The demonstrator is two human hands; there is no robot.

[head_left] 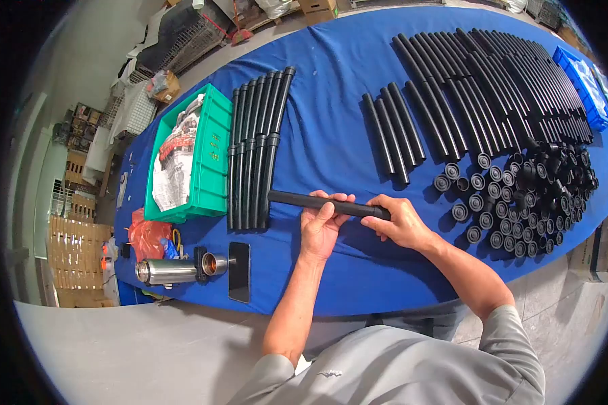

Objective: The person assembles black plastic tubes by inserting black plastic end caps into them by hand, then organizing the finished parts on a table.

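A green crate (213,158) at the left holds printed bags; a blue bin (583,88) sits far right. At the near middle of the blue surface (331,128), a plain black tube (327,204) lies level, left hand (319,226) and right hand (402,221) fingers both closed around it.

Long worktop (331,88) under blue cloth, running from near edge toward far end. Grey concrete floor (115,344) along near edge, lighter tiled patch at right. Wooden pallets (74,253) stacked beyond worktop's left end. Wire cage (189,40) and cardboard boxes (317,8) near far left corner. Pale wall (81,47) at left. Light even, bright.
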